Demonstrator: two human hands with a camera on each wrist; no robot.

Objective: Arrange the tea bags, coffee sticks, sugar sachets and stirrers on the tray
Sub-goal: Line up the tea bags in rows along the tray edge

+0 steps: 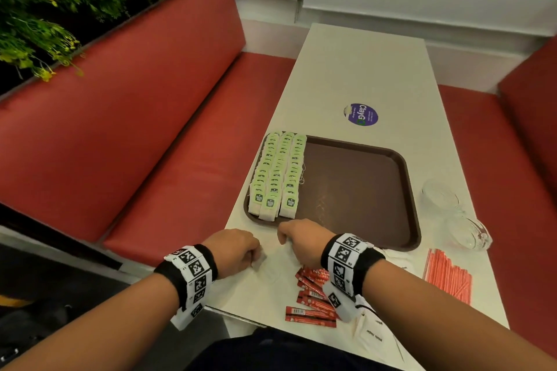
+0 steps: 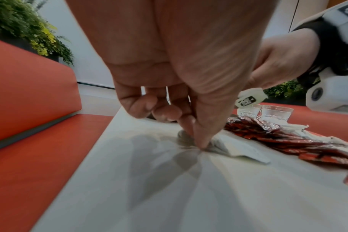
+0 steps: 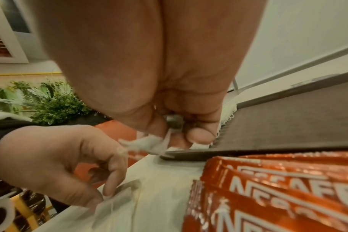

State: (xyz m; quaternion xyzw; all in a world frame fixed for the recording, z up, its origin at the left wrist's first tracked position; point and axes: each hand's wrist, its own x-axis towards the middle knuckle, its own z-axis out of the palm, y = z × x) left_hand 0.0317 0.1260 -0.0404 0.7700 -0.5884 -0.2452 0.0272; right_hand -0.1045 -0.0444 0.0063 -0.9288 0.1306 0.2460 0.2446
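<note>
Booth table point(image 1: 361, 69), brown tray point(image 1: 404, 166) with tea bags point(image 1: 277, 175) along its left side. Left hand point(image 1: 233, 251) pinches loose tea bag point(image 2: 221, 144) near tray's front-left corner; right hand point(image 1: 303, 238) curled, contents unclear. Risk: string snagging, disturbing rows.

Purple round sticker point(image 1: 361, 115) on counter point(image 1: 355, 69) reads "ClayGO". Red coffee sticks point(image 3: 278, 193): partial "NESCAF…" in white. Tea-bag tags' print too small to read.
</note>
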